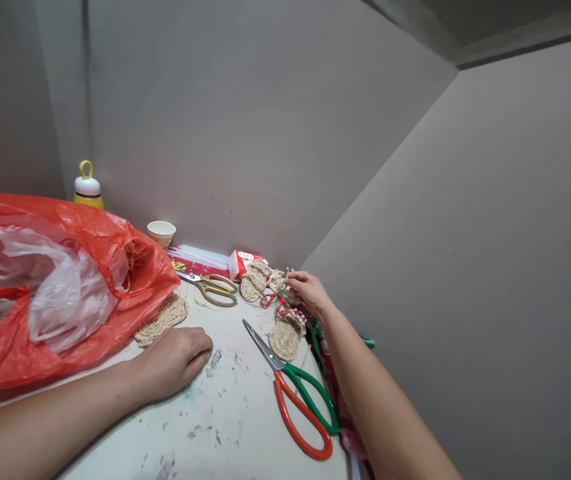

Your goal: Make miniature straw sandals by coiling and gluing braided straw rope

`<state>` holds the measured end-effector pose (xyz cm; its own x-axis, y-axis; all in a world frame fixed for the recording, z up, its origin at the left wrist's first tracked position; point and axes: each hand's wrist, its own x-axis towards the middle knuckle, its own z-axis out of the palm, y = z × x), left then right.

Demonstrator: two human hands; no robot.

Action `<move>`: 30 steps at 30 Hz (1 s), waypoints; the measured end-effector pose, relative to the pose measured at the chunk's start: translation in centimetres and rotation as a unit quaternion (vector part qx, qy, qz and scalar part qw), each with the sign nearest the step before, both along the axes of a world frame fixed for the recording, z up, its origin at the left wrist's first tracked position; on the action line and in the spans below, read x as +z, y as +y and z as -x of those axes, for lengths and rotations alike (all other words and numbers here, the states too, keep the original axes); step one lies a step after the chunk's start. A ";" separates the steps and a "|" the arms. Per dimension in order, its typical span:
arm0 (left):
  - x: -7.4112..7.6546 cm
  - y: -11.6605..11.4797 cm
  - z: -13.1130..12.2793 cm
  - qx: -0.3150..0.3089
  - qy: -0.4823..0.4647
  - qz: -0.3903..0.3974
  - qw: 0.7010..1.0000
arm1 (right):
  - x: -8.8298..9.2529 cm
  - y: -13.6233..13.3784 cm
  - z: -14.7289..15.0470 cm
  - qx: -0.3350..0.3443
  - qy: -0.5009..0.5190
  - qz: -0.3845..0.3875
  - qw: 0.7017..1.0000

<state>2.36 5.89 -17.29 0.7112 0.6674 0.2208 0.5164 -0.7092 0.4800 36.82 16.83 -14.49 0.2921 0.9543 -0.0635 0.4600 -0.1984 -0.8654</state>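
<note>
My left hand (183, 357) rests on the white tabletop with its fingers curled in, and nothing shows in it. Beside it lies a flat oval straw sole (163, 319), partly under a red plastic bag. At the far right corner, the fingers of my right hand (310, 292) are pinched on a small woven straw slipper (291, 295), mostly hidden by the hand. Small red-handled scissors (275, 301) lie just below those fingertips. Two more straw slippers sit close by, one at the back (254, 281) and one nearer (285, 337).
Large scissors (305, 410) with green and orange handles lie at the right edge. Gold-handled scissors (215, 290) are near the back, with a paper cup (161, 231), plastic sticks (198, 256) and a red-and-white box (239, 262). The red bag (130, 320) fills the left; a bottle (88, 187) stands behind.
</note>
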 end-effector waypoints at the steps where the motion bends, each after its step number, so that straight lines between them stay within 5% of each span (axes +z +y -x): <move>1: 0.0 0.0 0.0 0.000 0.002 0.000 1.000 | 0.0 0.1 0.0 -0.001 0.004 -0.003 1.000; 8: 0.1 0.0 0.0 0.007 -0.015 0.010 1.000 | 1.1 0.5 0.5 -0.028 0.022 -0.069 0.997; 12: 0.1 -0.1 -0.2 0.049 -0.107 0.082 0.990 | 2.6 -1.5 3.2 0.019 0.039 -0.100 0.994; 14: 0.2 -0.1 -0.4 0.089 -0.193 0.168 0.963 | 3.1 -3.3 5.5 0.078 0.053 -0.098 0.991; 17: 0.7 -0.1 -0.7 0.101 -0.348 0.344 0.866 | 3.5 -6.5 9.3 0.171 0.087 -0.091 0.977; 20: 0.9 0.0 -0.9 0.105 -0.423 0.428 0.792 | 3.4 -9.0 12.3 0.230 0.130 -0.078 0.961; 30: 1.4 0.3 -0.8 0.098 -0.419 0.503 0.750 | 2.0 -11.1 14.9 0.180 0.313 -0.094 0.928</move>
